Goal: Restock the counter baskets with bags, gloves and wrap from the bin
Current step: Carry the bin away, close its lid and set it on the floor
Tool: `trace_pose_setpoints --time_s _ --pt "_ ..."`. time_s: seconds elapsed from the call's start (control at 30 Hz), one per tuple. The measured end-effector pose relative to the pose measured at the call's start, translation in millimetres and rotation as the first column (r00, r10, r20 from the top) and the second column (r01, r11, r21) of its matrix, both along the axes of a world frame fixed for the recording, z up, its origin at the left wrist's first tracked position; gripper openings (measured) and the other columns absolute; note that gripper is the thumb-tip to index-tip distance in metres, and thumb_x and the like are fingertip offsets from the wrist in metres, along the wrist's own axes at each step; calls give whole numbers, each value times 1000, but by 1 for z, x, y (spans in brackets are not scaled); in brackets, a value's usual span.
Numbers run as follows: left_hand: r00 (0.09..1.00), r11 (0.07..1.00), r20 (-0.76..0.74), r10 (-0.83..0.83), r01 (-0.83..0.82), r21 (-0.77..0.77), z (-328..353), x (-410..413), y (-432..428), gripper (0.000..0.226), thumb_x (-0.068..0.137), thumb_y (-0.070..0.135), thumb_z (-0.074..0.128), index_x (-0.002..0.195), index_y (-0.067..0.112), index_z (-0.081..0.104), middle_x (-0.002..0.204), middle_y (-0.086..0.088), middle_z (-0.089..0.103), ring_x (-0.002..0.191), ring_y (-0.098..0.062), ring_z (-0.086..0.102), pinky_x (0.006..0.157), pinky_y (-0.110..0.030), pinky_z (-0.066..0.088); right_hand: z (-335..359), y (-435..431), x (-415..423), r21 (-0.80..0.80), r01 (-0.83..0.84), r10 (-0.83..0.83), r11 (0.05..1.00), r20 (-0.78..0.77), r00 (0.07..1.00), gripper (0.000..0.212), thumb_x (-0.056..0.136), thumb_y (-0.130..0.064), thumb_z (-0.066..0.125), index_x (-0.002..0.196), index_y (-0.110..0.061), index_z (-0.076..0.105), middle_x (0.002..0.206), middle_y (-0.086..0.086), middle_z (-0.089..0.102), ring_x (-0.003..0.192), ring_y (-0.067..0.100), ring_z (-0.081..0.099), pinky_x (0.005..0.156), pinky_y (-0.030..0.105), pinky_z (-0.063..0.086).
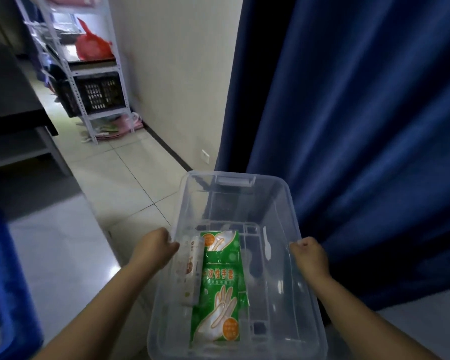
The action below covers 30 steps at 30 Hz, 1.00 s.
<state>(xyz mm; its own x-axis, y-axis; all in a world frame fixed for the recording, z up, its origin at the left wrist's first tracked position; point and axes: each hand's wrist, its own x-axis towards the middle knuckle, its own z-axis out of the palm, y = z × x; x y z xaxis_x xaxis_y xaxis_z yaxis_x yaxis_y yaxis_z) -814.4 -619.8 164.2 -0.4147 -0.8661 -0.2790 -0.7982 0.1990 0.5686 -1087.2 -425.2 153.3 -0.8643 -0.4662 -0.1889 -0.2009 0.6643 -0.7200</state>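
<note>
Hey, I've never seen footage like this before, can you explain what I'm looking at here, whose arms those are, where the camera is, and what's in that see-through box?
There is no machine here. A person wears a wide-angle camera on their head, looking forward and down, so the two bare arms reaching in from the bottom are their own. That is the only view.

The left hand and the right hand each grip a long side rim of a clear plastic bin, carried above a tiled floor.

Inside the bin lie green packets of disposable gloves, with a glove drawing on them, and beside them, toward the left wall, a pale roll or tube whose label is too blurred to read.

On the right hangs a blue curtain. Far back on the left stands a white metal shelf holding a dark crate and a red bag.
</note>
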Motion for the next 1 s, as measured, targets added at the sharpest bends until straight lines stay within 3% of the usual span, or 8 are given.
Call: trace_pose_setpoints --time_s 0.13,0.23,0.37,0.5,0.73,1.0 --pt "991 991 4 135 -135 9 3 -24 -46 19 81 23 62 83 5 60 79 -15 68 73 -32 65 68 -39 56 3 -74 -47 6 -154 154 988 3 988 35 83 -14 59 56 -18 36 53 -2 43 48 14 40 45 25 29" --pt "970 970 -2 244 -244 18 3 -32 -76 16 78 21 63 73 8 57 77 -17 68 71 -32 65 66 -37 54 4 -127 -68 -15 -240 241 971 4 971 33 85 -14 60 60 -17 38 58 0 45 52 15 41 46 25 29" --pt "920 921 -45 389 -387 43 1 -36 -120 18 80 17 63 77 -1 61 75 -21 65 71 -34 64 67 -37 54 5 -204 -82 -63 -335 338 940 39 940 29 85 -13 59 64 -15 40 61 1 46 56 17 42 49 26 33" --pt "860 865 -95 502 -501 36 -5 -40 -179 21 80 12 63 63 2 54 58 -13 52 58 -26 53 56 -31 40 1 -285 -88 -56 -415 417 908 28 909 29 86 -16 59 63 -17 42 60 0 49 52 13 44 46 24 33" --pt "827 828 -43 561 -561 19 -7 -37 -288 18 83 24 59 77 6 57 76 -14 62 74 -31 62 63 -29 40 4 -421 -92 8 -474 474 881 1 881 31 82 -18 60 60 -14 39 56 1 45 49 14 39 44 23 28" --pt "772 773 -62 633 -635 -16 -4 -40 -397 20 80 23 56 64 13 52 61 -6 56 62 -28 55 53 -29 33 8 -545 -96 8 -504 504 863 1 864 21 83 -22 57 69 -15 43 64 1 50 56 16 44 48 26 33"
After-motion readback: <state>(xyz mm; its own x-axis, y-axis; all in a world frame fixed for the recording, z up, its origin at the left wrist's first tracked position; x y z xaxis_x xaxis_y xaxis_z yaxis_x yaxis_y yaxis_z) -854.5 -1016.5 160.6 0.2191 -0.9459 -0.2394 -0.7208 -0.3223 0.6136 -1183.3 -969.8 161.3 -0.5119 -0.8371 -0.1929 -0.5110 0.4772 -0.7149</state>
